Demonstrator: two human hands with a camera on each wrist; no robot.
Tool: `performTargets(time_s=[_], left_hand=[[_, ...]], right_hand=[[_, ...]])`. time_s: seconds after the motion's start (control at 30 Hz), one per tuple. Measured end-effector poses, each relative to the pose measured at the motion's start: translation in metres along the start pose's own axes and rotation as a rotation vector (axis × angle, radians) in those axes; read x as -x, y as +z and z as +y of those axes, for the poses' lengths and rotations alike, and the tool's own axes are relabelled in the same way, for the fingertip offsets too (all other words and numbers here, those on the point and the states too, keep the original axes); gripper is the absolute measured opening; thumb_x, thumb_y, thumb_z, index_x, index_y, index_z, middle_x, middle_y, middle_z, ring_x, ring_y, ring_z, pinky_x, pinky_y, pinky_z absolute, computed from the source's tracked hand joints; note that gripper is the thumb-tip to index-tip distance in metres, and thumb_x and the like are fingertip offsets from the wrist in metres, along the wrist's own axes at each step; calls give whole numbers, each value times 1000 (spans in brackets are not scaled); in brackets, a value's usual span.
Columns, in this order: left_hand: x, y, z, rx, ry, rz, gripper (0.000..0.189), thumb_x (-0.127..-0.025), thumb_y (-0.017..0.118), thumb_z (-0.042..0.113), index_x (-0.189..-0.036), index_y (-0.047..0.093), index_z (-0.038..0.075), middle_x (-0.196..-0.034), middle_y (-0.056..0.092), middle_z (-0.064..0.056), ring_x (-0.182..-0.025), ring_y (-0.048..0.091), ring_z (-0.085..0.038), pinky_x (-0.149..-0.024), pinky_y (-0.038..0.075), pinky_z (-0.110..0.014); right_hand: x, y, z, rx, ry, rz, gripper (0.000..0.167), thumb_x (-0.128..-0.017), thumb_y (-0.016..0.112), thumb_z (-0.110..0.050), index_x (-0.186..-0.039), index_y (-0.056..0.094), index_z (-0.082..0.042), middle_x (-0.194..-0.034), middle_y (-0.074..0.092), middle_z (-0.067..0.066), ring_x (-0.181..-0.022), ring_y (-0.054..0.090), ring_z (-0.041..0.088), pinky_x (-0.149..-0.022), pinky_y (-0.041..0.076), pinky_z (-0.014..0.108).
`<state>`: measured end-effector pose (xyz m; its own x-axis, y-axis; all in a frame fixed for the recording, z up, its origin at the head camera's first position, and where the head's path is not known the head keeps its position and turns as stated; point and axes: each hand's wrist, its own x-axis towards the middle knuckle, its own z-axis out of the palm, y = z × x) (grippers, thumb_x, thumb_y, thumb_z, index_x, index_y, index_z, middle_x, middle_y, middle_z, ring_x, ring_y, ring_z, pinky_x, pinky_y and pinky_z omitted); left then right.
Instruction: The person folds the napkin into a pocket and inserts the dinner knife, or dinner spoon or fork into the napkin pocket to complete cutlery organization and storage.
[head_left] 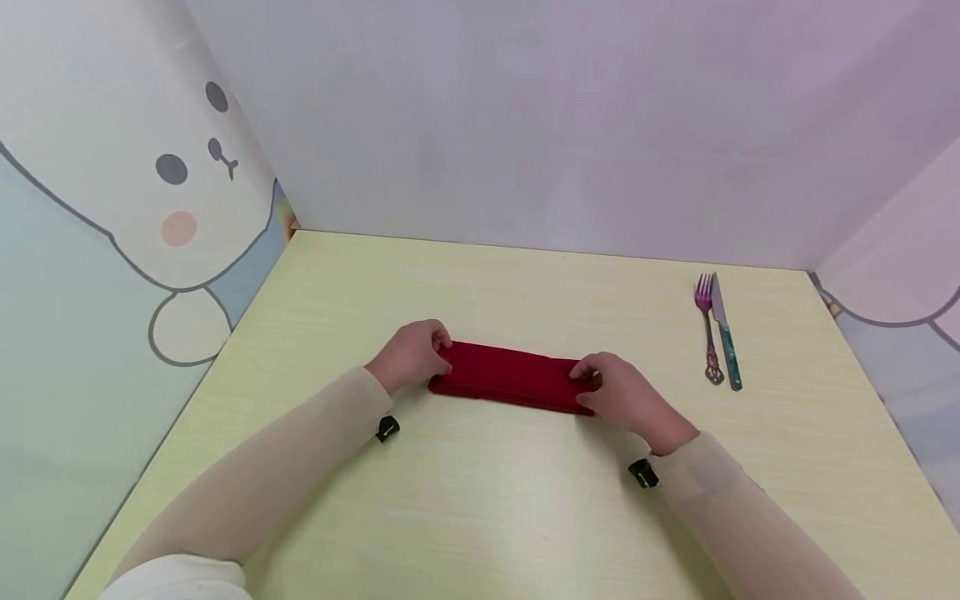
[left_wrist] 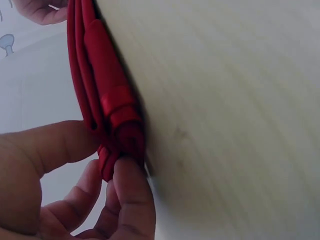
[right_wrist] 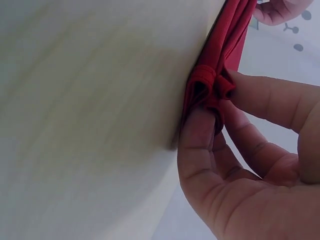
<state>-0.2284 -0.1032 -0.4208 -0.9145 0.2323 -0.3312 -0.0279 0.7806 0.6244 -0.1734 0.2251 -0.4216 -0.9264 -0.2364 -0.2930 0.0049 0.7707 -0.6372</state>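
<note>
A red cloth, folded into a long flat strip of several layers, lies across the middle of the table. My left hand pinches its left end between thumb and fingers. At the opposite end, my right hand grips the cloth in the same way. The left wrist view shows the stacked folds of the red cloth edge-on, with fingertips at the layers. In the right wrist view, the end of the cloth shows open loops of fabric between thumb and fingers.
To the right on the pale wooden table lie a fork and a knife side by side, tines and blade pointing away. A pale wall rises behind the table's far edge. Printed cartoon panels stand at both sides.
</note>
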Motion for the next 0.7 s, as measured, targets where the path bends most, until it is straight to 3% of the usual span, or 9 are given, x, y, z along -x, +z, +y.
performTargets(time_s=[0.1, 0.2, 0.27, 0.37, 0.47, 0.57, 0.7], left_hand=[[1, 3, 0, -35, 11, 10, 28, -88, 79, 10, -112, 64, 8, -95, 55, -9, -86, 52, -24, -72, 46, -34], [5, 8, 1, -137, 44, 38, 28, -91, 76, 11, -115, 64, 8, -105, 57, -9, -92, 56, -24, -80, 51, -35], [9, 10, 4, -226, 87, 69, 29, -92, 74, 12, -118, 64, 7, -113, 57, -9, -99, 57, -25, -87, 54, -37], [15, 14, 10, -348, 150, 111, 32, -93, 70, 11, -124, 65, 7, -118, 57, -9, -105, 58, -26, -91, 54, -38], [19, 18, 11, -413, 198, 123, 35, -93, 66, 9, -129, 65, 7, -121, 57, -9, -108, 57, -26, -90, 55, -38], [21, 22, 10, -467, 229, 124, 37, -96, 64, 9, -133, 65, 7, -123, 58, -10, -109, 58, -26, -89, 56, -37], [23, 25, 9, -580, 309, 146, 35, -97, 66, 10, -132, 67, 7, -123, 59, -11, -112, 58, -27, -95, 54, -38]], right_hand=[[0, 0, -1, 38, -13, 17, 23, -94, 70, -2, -118, 68, -4, -118, 60, 13, -100, 57, 29, -81, 51, 39], [0, 2, -4, 140, -59, 64, 27, -93, 71, -2, -119, 69, -2, -117, 60, 15, -102, 57, 32, -85, 53, 43], [1, 6, -10, 235, -123, 122, 30, -91, 72, -3, -121, 69, -1, -118, 61, 16, -106, 56, 35, -90, 52, 46], [3, 15, -22, 393, -267, 174, 42, -92, 75, -12, -131, 65, 0, -134, 57, 20, -126, 51, 42, -104, 46, 54], [4, 25, -32, 492, -372, 77, 68, -94, 77, -30, -150, 50, -3, -158, 40, 20, -146, 33, 43, -116, 33, 58], [5, 34, -35, 545, -397, -71, 91, -93, 74, -49, -163, 32, -10, -170, 16, 15, -156, 10, 40, -123, 17, 58], [4, 40, -32, 604, -403, -142, 96, -92, 71, -58, -164, 28, -12, -171, 12, 14, -157, 7, 39, -124, 12, 56]])
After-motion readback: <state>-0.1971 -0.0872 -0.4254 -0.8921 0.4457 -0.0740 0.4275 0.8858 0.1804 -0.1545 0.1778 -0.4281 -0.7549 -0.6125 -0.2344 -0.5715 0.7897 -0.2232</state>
